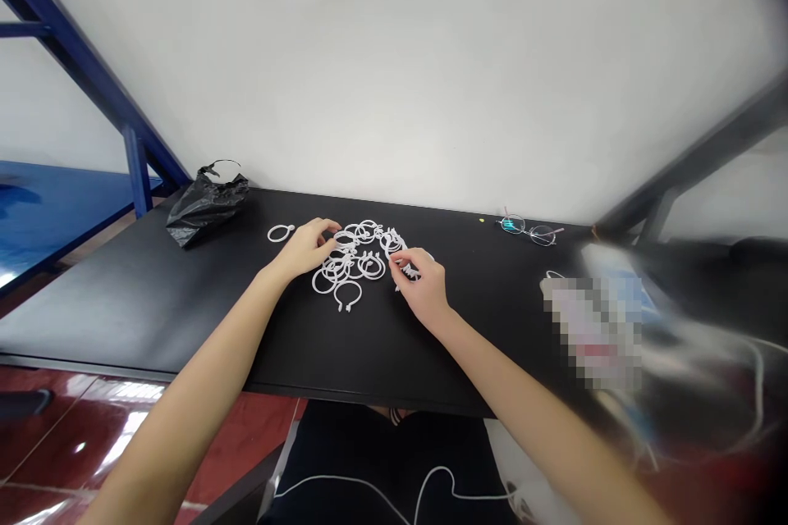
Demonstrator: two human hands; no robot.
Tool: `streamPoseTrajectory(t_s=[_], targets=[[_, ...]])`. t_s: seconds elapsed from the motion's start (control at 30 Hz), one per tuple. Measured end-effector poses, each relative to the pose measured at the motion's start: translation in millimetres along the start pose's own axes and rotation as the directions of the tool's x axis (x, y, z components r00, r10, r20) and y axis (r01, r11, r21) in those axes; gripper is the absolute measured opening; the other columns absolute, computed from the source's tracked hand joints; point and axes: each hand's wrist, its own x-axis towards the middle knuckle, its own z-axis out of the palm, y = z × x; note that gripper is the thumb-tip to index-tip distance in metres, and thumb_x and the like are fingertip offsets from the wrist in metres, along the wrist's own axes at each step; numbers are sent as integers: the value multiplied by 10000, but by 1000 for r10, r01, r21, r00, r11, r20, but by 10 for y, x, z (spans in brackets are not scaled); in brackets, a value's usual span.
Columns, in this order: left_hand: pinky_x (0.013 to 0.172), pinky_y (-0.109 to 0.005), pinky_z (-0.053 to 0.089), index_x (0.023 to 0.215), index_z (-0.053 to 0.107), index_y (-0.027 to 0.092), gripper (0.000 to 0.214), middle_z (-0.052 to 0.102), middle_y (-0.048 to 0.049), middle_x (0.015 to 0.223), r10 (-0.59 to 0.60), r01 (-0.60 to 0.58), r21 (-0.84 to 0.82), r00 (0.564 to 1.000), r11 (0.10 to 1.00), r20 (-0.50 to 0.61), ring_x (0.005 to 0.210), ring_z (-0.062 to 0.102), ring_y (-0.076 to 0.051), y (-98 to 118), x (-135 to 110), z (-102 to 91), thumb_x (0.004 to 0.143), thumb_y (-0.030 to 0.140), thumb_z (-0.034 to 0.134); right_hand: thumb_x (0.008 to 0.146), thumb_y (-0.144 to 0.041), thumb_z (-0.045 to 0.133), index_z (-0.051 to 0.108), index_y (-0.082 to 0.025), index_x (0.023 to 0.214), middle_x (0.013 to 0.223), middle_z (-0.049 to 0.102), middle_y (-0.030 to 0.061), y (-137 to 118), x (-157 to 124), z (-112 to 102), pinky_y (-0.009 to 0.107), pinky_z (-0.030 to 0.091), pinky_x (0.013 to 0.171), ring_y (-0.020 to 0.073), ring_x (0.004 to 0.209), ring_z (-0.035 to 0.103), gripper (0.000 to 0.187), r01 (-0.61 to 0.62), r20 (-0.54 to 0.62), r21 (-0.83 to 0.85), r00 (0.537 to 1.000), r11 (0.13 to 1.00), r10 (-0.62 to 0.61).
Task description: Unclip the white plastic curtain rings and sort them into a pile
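Note:
A loose pile of thin white plastic rings [349, 294], several with a gap and small knobbed ends, lies on the black table [369, 353]. At the pile's left side, my left hand [304, 248] has its thumb and fingers apart and holds nothing visible. To the left of that hand lies a single white ring [280, 234]. My right hand [426, 289] is at the pile's right side, fingers curled and thumb close to the index finger, around white ring pieces. That hand partly hides them.
A black plastic bag [209, 205] lies at the back left. Glasses [528, 231] rest near the wall on the right. At the right edge are a blurred, partly pixelated package [594, 332] and pale cables. Blue metal bars [98, 66] flank the table, and a white cable [345, 478] crosses my lap.

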Motion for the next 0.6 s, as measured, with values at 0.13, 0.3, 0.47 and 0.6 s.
streamPoseTrajectory(t_s=[0.13, 0.3, 0.47, 0.6], targets=[[637, -289, 518, 1048, 626, 168, 317, 677, -73, 1065, -50, 53, -92, 998, 994, 38, 583, 580, -113, 2, 6, 54, 814, 356, 525, 874, -180, 562, 645, -234, 835, 767, 686, 14, -1, -2, 6, 330, 521, 715, 166, 686, 630, 107, 6, -11, 9, 1000, 1000, -6], [474, -244, 529, 1066, 607, 157, 366, 653, -117, 1139, -160, 202, -397, 978, 895, 137, 682, 654, -154, 72, 9, 97, 790, 398, 602, 869, -170, 564, 645, -232, 839, 770, 683, 18, 4, -9, 6, 337, 522, 728, 172, 700, 631, 106, 18, -5, 19, 1000, 1000, -18], [524, -263, 584, 1088, 601, 139, 419, 629, -136, 1168, -176, 248, -547, 968, 800, 181, 710, 655, -137, 141, 10, 80, 761, 386, 688, 862, -171, 563, 644, -229, 885, 779, 677, 14, -13, -8, -5, 335, 535, 736, 166, 696, 643, 103, 4, -26, 27, 1000, 1000, -3], [589, -269, 595, 1113, 601, 143, 453, 652, -127, 1146, -125, 227, -610, 970, 759, 207, 735, 661, -131, 159, 1, 47, 742, 359, 744, 863, -177, 558, 641, -231, 911, 790, 676, 18, -23, -4, -7, 330, 546, 733, 164, 701, 656, 111, -3, -27, 25, 1000, 1000, 4]])
